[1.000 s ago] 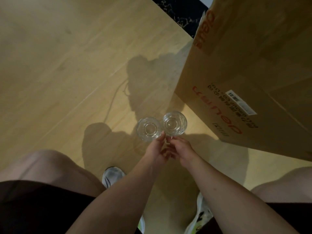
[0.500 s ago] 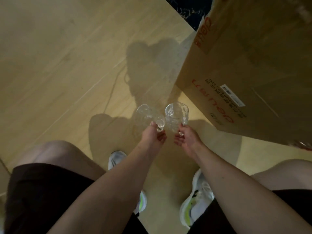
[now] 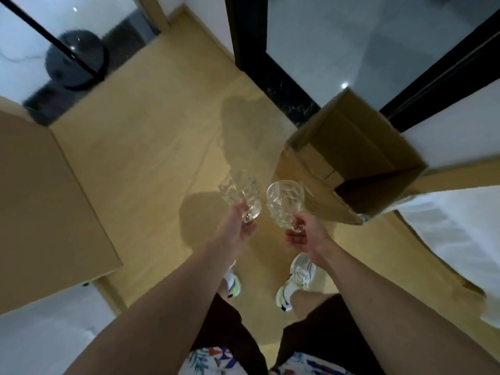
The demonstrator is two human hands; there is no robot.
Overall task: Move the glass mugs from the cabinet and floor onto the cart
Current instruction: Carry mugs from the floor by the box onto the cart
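I am gripping one mug (image 3: 239, 194) in my left hand (image 3: 238, 228) at 11 o'clock and another mug (image 3: 284, 203) in my right hand (image 3: 303, 235) at 1 o'clock, both clear of the floor (image 3: 140, 147). No cart is showing; I judge placement is pending.

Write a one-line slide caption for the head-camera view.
Standing person's left hand and right hand each hold a faceted glass mug above the wooden floor, beside an open cardboard box.
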